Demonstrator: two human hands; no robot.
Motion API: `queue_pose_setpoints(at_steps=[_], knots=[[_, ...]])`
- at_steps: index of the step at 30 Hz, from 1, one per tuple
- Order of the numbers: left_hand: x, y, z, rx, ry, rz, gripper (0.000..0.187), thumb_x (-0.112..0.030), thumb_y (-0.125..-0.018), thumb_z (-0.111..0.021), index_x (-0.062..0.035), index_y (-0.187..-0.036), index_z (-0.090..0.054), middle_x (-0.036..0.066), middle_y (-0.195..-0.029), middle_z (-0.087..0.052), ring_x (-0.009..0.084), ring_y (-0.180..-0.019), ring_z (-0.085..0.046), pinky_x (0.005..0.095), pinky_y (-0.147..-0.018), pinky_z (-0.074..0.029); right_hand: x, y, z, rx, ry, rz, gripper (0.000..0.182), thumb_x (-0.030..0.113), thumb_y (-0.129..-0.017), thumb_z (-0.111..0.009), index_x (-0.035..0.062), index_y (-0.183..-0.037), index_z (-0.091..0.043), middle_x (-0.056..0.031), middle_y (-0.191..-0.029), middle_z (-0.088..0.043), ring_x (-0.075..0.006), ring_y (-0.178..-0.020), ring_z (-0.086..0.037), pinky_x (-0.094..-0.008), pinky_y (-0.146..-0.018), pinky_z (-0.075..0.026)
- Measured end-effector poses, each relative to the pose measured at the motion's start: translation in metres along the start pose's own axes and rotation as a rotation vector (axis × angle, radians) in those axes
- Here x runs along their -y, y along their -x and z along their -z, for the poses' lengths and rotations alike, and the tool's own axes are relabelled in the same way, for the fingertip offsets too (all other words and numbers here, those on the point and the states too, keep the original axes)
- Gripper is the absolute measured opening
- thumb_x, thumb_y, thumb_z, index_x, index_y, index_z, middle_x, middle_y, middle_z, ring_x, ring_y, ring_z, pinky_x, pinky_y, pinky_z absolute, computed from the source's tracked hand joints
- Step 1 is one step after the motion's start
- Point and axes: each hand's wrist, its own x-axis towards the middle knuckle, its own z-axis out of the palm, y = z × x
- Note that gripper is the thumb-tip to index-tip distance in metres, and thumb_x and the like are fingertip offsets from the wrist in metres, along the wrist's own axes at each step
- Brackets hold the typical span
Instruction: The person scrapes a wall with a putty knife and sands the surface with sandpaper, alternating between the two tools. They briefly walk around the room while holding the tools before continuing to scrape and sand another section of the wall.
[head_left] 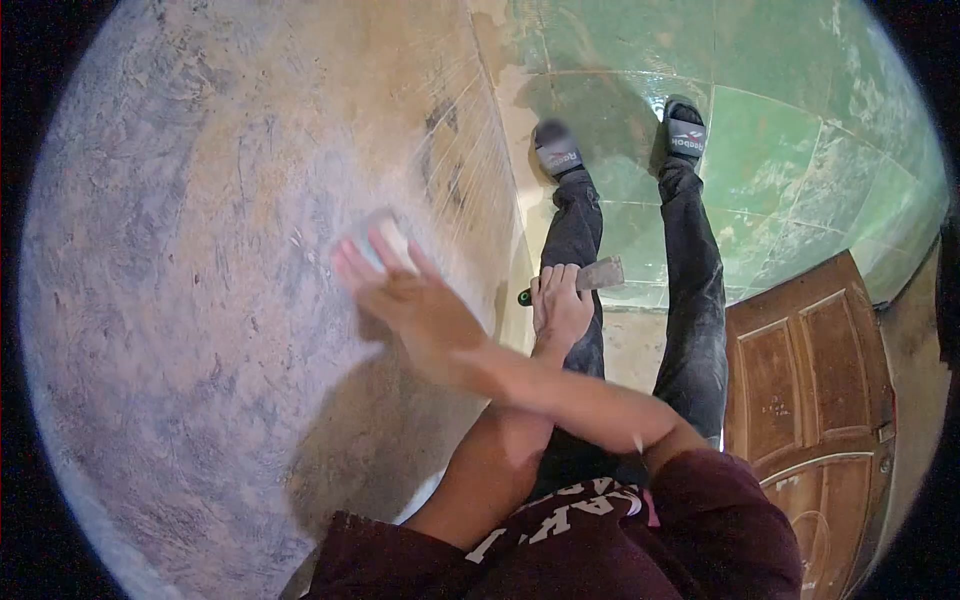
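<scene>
My right hand (405, 290) reaches across over my left forearm to the mottled wall (230, 330). Its fingers are blurred by motion and hold a pale, flat pad (396, 238) against the wall surface; part of the pad is hidden under the fingers. My left hand (562, 305) is closed around a scraper in front of my left leg. The scraper's broad, worn metal blade (601, 274) points right, and its dark handle end with a green ring (525, 297) sticks out on the left.
Green floor tiles (765, 150), wet and dusty in places, lie under my sandalled feet. A brown panelled wooden door (812, 375) stands at the right. Scratches and dark patches mark the wall near its edge with the floor. My arm casts a shadow on the wall.
</scene>
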Motion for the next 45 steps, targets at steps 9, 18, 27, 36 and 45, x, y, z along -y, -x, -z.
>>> queue_pose_setpoints(at_steps=[9, 18, 27, 36, 45], knots=[[0.004, 0.002, -0.006, -0.029, -0.019, -0.041, 0.019, -0.021, -0.088, -0.060, -0.0077, -0.102, -0.065, 0.011, -0.098, -0.063, 0.0300, -0.102, -0.056, 0.0438, -0.091, -0.039, 0.020, 0.017, 0.007, 0.100, -0.143, -0.082, 0.080, 0.015, -0.087, -0.049, 0.0140, -0.161, -0.019, -0.0102, -0.168, -0.016, -0.0364, -0.154, -0.014, -0.0597, -0.121, -0.014], [0.005, 0.008, -0.013, 0.042, -0.056, -0.028, 0.017, -0.019, -0.086, -0.063, -0.0073, -0.099, -0.062, 0.011, -0.096, -0.062, 0.0305, -0.099, -0.056, 0.0450, -0.088, -0.039, 0.006, 0.005, 0.013, -0.020, -0.087, 0.003, 0.085, 0.002, -0.082, -0.051, 0.0068, -0.160, -0.018, -0.0143, -0.167, -0.018, -0.0370, -0.154, -0.014, -0.0589, -0.120, -0.018], [0.007, 0.012, -0.017, 0.059, -0.048, 0.000, 0.020, -0.018, -0.086, -0.061, -0.0073, -0.103, -0.063, 0.011, -0.097, -0.062, 0.0309, -0.101, -0.056, 0.0447, -0.091, -0.040, 0.007, 0.004, 0.000, -0.089, -0.145, -0.003, 0.085, 0.002, -0.081, -0.051, 0.0062, -0.160, -0.019, -0.0104, -0.167, -0.020, -0.0312, -0.154, -0.018, -0.0620, -0.120, -0.019], [0.012, 0.014, -0.022, -0.001, -0.058, -0.036, 0.019, -0.017, -0.084, -0.064, -0.0078, -0.100, -0.063, 0.011, -0.096, -0.063, 0.0304, -0.100, -0.057, 0.0455, -0.089, -0.041, -0.026, -0.048, 0.029, -0.289, -0.042, 0.087, 0.084, -0.004, -0.080, -0.053, 0.0043, -0.158, -0.025, -0.0142, -0.167, -0.019, -0.0341, -0.153, -0.022, -0.0635, -0.118, -0.022], [0.016, 0.009, -0.022, 0.004, -0.048, -0.039, 0.020, -0.018, -0.085, -0.063, -0.0079, -0.103, -0.064, 0.011, -0.096, -0.062, 0.0298, -0.102, -0.056, 0.0439, -0.090, -0.040, -0.018, -0.048, 0.023, -0.181, 0.119, 0.006, 0.074, 0.005, -0.087, -0.050, 0.0053, -0.156, -0.024, -0.0130, -0.164, -0.027, -0.0293, -0.153, -0.022, -0.0626, -0.114, -0.028]])
